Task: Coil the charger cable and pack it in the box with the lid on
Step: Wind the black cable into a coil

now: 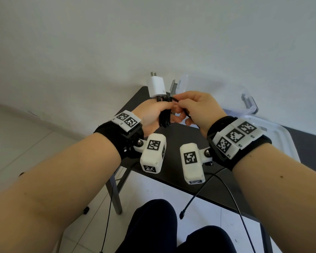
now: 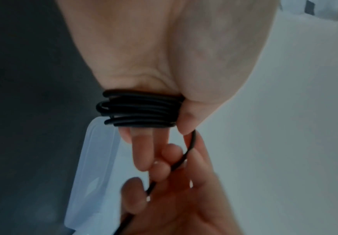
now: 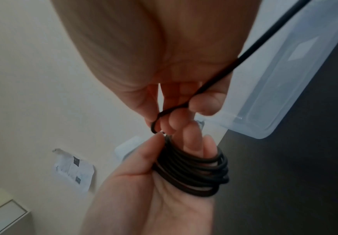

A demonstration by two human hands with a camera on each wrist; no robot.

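Loose cable end (image 1: 181, 214) hangs nearest, below the worktop (image 1: 173, 143) edge over the lap; its run up to the right hand is partly hidden behind the wrist gear. Both forearms reach forward, hands meeting above the worktop, palms turned in.

Left hand (image 1: 153, 114): cable coil (image 2: 142, 109) is wound in several turns around its fingers (image 2: 142, 149), thumb pressed against the side of the turns. Fingertips poke out past the coil, roughly straight; knuckles are hidden in the head view.

Right hand (image 1: 195, 108): fingers (image 3: 204, 103) curled, thumb and forefinger pinching the free strand just beside the left thumb tip. Strand runs back across the right palm and out of frame in the right wrist view.

White charger plug (image 1: 156, 86) sticks up just beyond the left fingers, prongs up; its joint with the cable is hard to make out.

Beyond the right fingers: clear plastic box (image 1: 217, 92) on the worktop, translucent, edges hard to trace. Lid (image 1: 285, 139) lies to the right of the right hand, partly cut off by the wrist.
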